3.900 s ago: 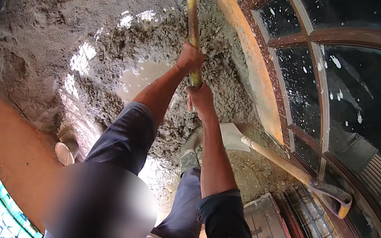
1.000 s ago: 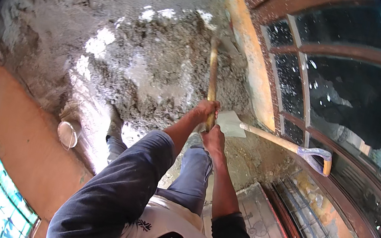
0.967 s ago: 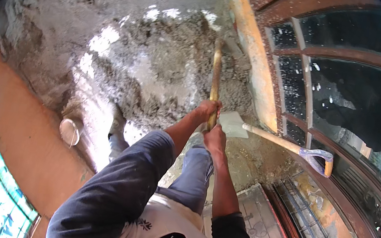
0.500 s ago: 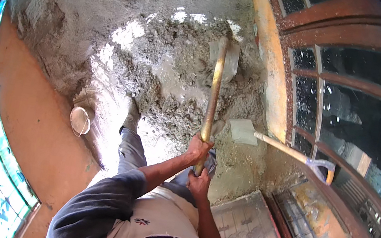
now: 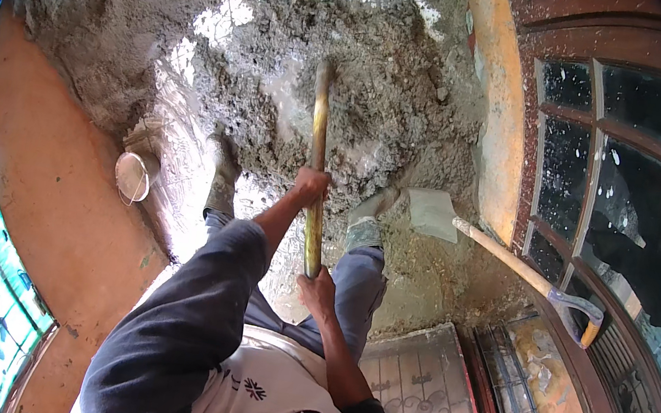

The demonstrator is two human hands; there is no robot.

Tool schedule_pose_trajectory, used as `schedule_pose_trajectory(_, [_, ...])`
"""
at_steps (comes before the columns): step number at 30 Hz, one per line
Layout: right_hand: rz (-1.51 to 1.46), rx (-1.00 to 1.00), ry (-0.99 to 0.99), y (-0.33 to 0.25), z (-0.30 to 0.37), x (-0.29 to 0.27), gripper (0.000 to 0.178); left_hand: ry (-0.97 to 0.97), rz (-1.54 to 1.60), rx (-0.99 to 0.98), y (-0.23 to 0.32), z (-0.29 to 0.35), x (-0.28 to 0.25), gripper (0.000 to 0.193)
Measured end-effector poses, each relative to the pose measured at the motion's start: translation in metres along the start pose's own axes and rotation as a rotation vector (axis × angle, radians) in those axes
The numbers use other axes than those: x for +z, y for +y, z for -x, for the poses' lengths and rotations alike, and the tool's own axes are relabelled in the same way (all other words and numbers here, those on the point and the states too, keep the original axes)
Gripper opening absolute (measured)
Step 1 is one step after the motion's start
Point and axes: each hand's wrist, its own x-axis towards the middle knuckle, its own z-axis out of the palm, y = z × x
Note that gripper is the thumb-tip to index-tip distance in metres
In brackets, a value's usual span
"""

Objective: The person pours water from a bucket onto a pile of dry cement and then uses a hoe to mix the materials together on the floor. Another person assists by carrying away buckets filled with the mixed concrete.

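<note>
Here the wooden handle (image 5: 314, 178) ends buried in wet mortar (image 5: 380, 103), blade hidden.

Bright daylight; glare on wet mortar (image 5: 222, 19); sharp centre, heavy fisheye bending and black vignette at rim.

A building site at a house was shown by a wet mortar heap (image 5: 338, 97), a shovel (image 5: 511, 255) and a glazed door (image 5: 607, 188).

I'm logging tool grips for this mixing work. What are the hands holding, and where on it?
Both hands grip one long wooden tool handle: left hand at mid-shaft, right hand at its near end.
</note>
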Motion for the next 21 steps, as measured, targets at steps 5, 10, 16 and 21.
schedule_pose_trajectory(5, [0.337, -0.248, 0.01, 0.057, 0.064, -0.007, 0.033, -0.047, 0.174, 0.044, -0.054, 0.076, -0.016, 0.017])
schedule_pose_trajectory(10, [0.26, -0.064, -0.038, 0.017, 0.11, -0.001, 0.035, 0.096, 0.322, 0.03, -0.052, 0.115, -0.037, 0.027])
schedule_pose_trajectory(16, [0.417, -0.58, 0.093, -0.031, -0.037, 0.031, 0.038, 0.278, 0.235, 0.376, 0.087, 0.065, -0.104, 0.029])
schedule_pose_trajectory(21, [0.27, -0.178, -0.159, -0.062, -0.068, 0.064, 0.036, 0.195, -1.272, 0.51, 0.054, -0.058, -0.136, 0.012])
